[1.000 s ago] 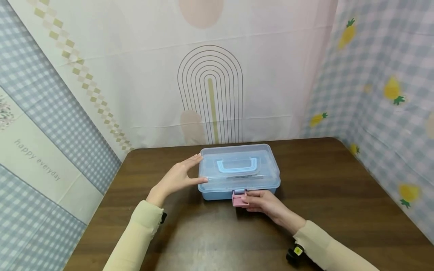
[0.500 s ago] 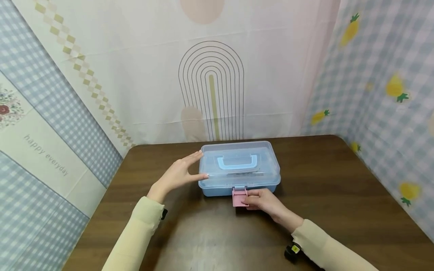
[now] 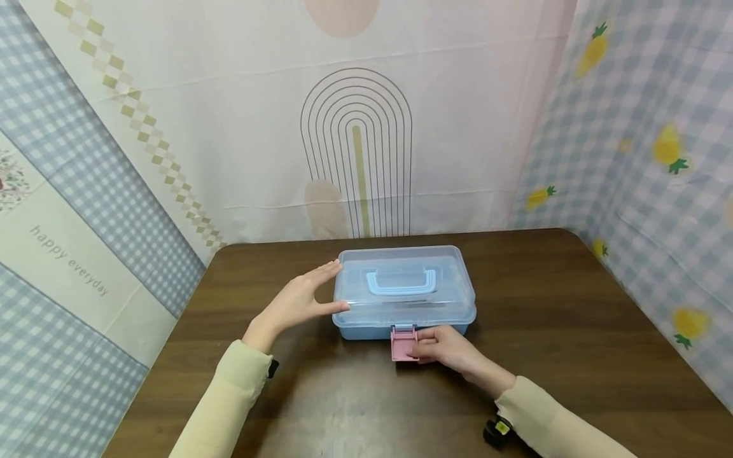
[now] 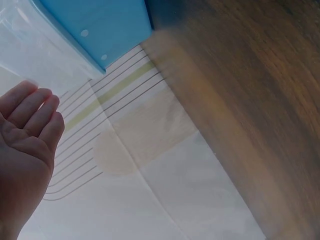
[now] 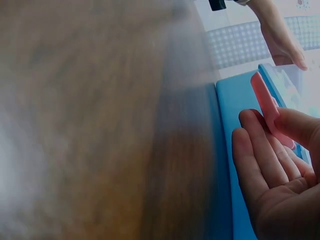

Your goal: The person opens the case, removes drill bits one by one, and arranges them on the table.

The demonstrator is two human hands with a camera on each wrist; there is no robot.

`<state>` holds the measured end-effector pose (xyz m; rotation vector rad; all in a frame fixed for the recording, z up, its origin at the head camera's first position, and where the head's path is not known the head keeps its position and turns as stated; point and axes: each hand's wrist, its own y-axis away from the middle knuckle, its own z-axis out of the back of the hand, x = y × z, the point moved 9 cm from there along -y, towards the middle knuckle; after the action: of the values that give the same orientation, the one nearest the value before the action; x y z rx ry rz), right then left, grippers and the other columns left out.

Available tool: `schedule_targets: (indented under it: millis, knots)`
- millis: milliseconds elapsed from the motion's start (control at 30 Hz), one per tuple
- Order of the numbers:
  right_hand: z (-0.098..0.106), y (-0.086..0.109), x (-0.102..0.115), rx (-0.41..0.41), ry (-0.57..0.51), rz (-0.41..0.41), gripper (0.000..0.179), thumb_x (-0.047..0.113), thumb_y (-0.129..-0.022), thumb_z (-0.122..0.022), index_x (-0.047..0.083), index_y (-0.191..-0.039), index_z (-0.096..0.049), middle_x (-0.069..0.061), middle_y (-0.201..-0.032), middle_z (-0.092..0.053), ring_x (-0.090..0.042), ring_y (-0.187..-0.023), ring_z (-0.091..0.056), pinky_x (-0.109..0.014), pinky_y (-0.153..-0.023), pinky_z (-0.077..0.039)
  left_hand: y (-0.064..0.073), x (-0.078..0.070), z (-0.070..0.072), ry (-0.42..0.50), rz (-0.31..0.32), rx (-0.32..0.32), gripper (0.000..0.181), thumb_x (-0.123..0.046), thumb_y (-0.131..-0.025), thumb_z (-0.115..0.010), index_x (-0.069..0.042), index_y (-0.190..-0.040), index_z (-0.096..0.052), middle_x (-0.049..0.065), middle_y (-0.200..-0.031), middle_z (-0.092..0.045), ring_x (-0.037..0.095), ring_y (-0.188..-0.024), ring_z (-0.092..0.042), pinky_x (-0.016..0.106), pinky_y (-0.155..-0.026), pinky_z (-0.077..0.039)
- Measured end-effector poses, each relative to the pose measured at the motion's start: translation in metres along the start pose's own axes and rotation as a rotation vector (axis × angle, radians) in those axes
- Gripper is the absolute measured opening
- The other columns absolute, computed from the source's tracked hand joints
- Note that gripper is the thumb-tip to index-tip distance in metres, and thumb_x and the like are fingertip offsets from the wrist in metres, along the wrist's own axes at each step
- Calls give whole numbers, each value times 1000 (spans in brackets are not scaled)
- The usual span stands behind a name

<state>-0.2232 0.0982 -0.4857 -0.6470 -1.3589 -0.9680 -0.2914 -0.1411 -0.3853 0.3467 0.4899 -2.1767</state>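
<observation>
A storage box with a blue base [image 3: 366,333] and a translucent lid [image 3: 355,289] sits on the table. A light-blue handle [image 3: 401,289] lies folded down on the lid. At the front, a pink latch [image 3: 404,346] stands tilted outward from the box. My right hand [image 3: 449,353] pinches the latch's right side between thumb and fingers, and the latch [image 5: 270,107] shows from the side in the right wrist view. My left hand [image 3: 294,305] is spread at the lid's left end, its thumb and fingertips at the lid. What lies inside the box is unclear.
The brown wooden table [image 3: 343,407] extends around the box. Behind it hangs a pale patterned cloth [image 3: 258,159], with checked cloths [image 3: 641,178] at the sides. Black straps with small devices [image 3: 497,431] sit at the wrists.
The box has shifted slightly toward me. The pink latch, in my right hand's pinch, now sits further out from the box front. My left hand stays at the lid's left end.
</observation>
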Motion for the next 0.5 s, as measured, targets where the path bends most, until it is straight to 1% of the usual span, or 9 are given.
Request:
schedule_targets:
  millis: [167, 267, 400, 500]
  knots:
    - [-1, 4, 0, -13, -3, -1, 19, 7, -91, -70, -9, -101, -69, -6, -88, -73, -9, -78, -63, -30, -75, -57, 2, -4, 0, 4, -14, -8, 94, -67, -84, -70, -12, -155, -42, 3, -159, -37, 21, -146, -35, 46, -115, -33]
    - [-3, 8, 1, -8, -7, -1, 17, 7, -92, -68, -9, -99, -68, -6, -88, -73, -8, -79, -64, -31, -75, -58, 5, -6, -1, 17, -19, 0, 94, -67, -85, -68, -11, -156, -40, 2, -161, -35, 21, -147, -34, 46, -115, -32]
    - [-9, 13, 3, 20, -42, 14, 19, 6, -95, -64, -11, -103, -66, -13, -93, -74, -13, -82, -67, -34, -77, -59, 10, -9, -2, 7, -20, 14, 94, -67, -87, -66, -11, -157, -37, 2, -163, -31, 23, -148, -32, 47, -115, -32]
    - [-14, 16, 3, 57, -65, 17, 23, 7, -97, -62, -13, -108, -64, -20, -98, -74, -20, -87, -71, -37, -79, -59, 14, -14, -1, -21, -41, 4, 96, -66, -87, -67, -10, -157, -36, 2, -164, -29, 23, -148, -31, 47, -115, -32]
